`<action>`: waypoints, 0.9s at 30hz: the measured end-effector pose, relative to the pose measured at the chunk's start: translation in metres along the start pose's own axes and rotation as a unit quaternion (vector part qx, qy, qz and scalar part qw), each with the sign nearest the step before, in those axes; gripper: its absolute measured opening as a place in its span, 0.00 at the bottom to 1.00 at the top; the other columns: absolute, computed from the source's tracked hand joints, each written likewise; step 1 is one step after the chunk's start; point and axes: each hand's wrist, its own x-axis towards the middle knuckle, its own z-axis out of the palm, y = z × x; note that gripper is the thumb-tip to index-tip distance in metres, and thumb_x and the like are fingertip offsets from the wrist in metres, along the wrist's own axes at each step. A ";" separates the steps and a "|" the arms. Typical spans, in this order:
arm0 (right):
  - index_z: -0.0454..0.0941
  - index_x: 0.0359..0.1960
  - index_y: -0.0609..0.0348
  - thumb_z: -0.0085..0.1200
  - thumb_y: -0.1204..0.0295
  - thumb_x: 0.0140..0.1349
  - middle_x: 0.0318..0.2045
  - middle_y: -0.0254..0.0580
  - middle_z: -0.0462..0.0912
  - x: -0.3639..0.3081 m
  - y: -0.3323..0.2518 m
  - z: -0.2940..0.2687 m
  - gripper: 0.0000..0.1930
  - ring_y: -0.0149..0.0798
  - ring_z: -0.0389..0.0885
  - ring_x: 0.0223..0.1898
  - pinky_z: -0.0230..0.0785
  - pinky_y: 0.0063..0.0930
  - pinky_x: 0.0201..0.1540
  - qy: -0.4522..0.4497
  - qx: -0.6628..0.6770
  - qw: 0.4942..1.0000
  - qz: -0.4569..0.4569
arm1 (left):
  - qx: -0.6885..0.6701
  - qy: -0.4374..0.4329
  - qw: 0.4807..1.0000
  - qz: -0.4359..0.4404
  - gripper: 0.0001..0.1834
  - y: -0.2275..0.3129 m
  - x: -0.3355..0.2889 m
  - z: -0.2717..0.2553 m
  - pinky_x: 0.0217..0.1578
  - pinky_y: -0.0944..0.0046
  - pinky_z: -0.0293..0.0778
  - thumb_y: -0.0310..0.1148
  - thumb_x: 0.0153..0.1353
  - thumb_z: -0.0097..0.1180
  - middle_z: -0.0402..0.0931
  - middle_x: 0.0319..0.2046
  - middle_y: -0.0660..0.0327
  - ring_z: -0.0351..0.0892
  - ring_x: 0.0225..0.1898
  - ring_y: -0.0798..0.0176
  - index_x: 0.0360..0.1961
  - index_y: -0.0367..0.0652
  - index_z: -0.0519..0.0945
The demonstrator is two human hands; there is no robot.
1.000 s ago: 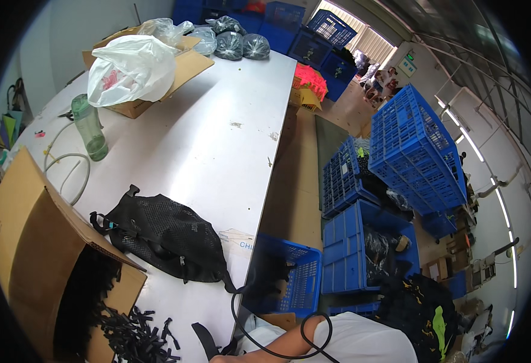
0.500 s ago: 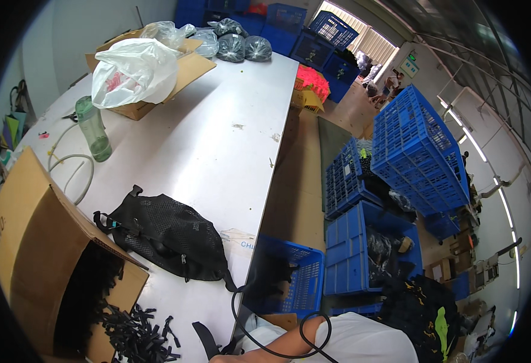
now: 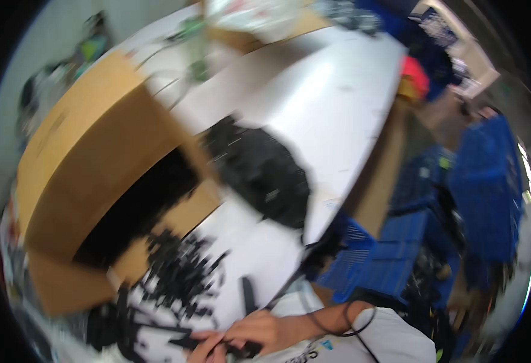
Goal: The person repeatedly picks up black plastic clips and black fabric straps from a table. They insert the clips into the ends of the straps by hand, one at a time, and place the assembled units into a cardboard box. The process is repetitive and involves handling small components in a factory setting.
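Observation:
My right hand [image 3: 258,330] reaches in from the right at the lower edge, its fingers closed around a black strap [image 3: 184,343]. Beside it, my left hand [image 3: 207,351] pinches the same strap and is partly cut off by the frame. Blur hides any fitting on the strap. More black webbing [image 3: 105,323] lies to the left of my hands. Ahead of them is a heap of small black plastic pieces [image 3: 181,272], spilling from an open cardboard carton [image 3: 84,145]. A black mesh bag [image 3: 259,169] lies farther off on the white table [image 3: 338,115].
A green bottle [image 3: 197,51] and a white plastic bag [image 3: 256,15] on a carton stand at the far side. Blue crates [image 3: 486,181] are stacked beyond the table's right edge. A dark cord [image 3: 353,331] loops by my right forearm.
The view has swung left and down, so the carton and table appear shifted right and up. Both hands now show together on a black strap; before, only part of my right arm was visible.

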 end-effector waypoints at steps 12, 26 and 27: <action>0.74 0.34 0.63 0.64 0.79 0.43 0.17 0.39 0.72 0.009 -0.001 0.018 0.15 0.37 0.72 0.14 0.63 0.26 0.16 -0.036 -0.060 0.997 0.021 | 0.099 -0.060 0.993 0.001 0.15 0.030 0.011 -0.005 0.28 0.66 0.75 0.15 0.39 0.59 0.79 0.27 0.54 0.80 0.25 0.58 0.32 0.37 0.81; 0.75 0.31 0.64 0.62 0.83 0.44 0.18 0.40 0.77 0.005 -0.007 0.020 0.12 0.34 0.75 0.15 0.65 0.22 0.18 -0.061 -0.010 0.996 0.060 | 0.093 -0.073 0.993 0.015 0.15 0.030 0.001 -0.007 0.27 0.67 0.75 0.16 0.39 0.60 0.79 0.27 0.55 0.79 0.24 0.58 0.32 0.37 0.80; 0.75 0.31 0.65 0.62 0.82 0.45 0.19 0.41 0.77 0.004 -0.009 0.020 0.11 0.36 0.75 0.16 0.66 0.24 0.18 -0.061 -0.007 0.996 0.068 | 0.088 -0.071 0.993 0.018 0.15 0.029 0.000 -0.007 0.27 0.67 0.75 0.16 0.39 0.59 0.79 0.27 0.54 0.79 0.24 0.58 0.32 0.36 0.80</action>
